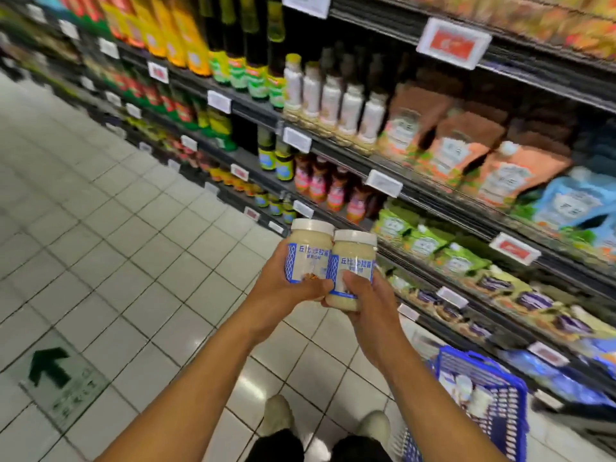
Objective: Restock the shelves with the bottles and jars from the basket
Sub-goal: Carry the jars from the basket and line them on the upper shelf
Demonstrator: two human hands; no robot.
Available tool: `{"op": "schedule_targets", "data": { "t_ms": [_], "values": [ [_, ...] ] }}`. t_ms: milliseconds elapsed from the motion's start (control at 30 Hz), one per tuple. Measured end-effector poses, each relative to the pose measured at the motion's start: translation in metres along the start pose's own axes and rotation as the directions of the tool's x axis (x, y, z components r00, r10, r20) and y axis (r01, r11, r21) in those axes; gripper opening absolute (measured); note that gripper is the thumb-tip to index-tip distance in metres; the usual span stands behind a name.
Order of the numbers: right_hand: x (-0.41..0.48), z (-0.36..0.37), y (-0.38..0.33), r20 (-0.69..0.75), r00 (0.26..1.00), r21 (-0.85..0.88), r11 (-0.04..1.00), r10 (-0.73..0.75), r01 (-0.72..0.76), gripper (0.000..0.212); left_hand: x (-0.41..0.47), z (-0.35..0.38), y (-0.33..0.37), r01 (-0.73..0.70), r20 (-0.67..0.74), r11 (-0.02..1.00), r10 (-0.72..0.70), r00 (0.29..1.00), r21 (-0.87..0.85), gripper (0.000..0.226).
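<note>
I hold two white-lidded jars of pale cream with blue-and-white labels, side by side in front of the shelves. My left hand (281,288) grips the left jar (310,250) from below and behind. My right hand (370,295) grips the right jar (353,261), its thumb across the label. The two jars touch each other. The blue basket (483,388) stands on the floor at the lower right, with more white-lidded jars inside.
The shelving (400,191) runs along the right, packed with bottles, jars and pouches behind price tags. White bottles (333,98) stand on the upper middle shelf. Tiled floor (116,245) stretches left, with a green arrow sticker (50,366). My shoes (276,415) show below.
</note>
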State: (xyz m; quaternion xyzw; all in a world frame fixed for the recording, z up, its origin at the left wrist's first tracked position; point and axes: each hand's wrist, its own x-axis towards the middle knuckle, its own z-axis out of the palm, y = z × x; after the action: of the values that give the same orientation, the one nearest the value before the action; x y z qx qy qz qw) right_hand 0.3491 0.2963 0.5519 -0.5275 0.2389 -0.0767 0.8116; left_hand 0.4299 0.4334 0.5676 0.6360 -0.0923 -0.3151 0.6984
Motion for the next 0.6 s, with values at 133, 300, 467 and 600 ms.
{"op": "schedule_targets", "data": {
  "t_ms": [133, 300, 467, 600],
  "values": [
    [0.013, 0.051, 0.006, 0.070, 0.997, -0.053, 0.998, 0.023, -0.019, 0.045, -0.008, -0.050, 0.010, -0.023, -0.074, 0.999, 0.020, 0.997, -0.042, 0.069],
    [0.033, 0.094, 0.007, 0.151, 0.988, -0.087, 0.996, 0.041, -0.028, 0.031, -0.004, -0.092, 0.025, -0.064, -0.109, 0.995, 0.055, 0.993, -0.082, 0.067],
    [0.067, 0.116, -0.004, 0.155, 0.988, -0.090, 0.996, 0.009, 0.005, 0.044, 0.023, -0.113, 0.044, -0.094, -0.127, 0.991, 0.082, 0.989, -0.092, 0.069],
    [0.104, 0.126, -0.022, 0.164, 0.986, -0.108, 0.992, -0.044, 0.062, 0.045, 0.060, -0.122, 0.065, -0.136, -0.100, 0.988, 0.129, 0.987, -0.070, 0.065]
  ]
}}
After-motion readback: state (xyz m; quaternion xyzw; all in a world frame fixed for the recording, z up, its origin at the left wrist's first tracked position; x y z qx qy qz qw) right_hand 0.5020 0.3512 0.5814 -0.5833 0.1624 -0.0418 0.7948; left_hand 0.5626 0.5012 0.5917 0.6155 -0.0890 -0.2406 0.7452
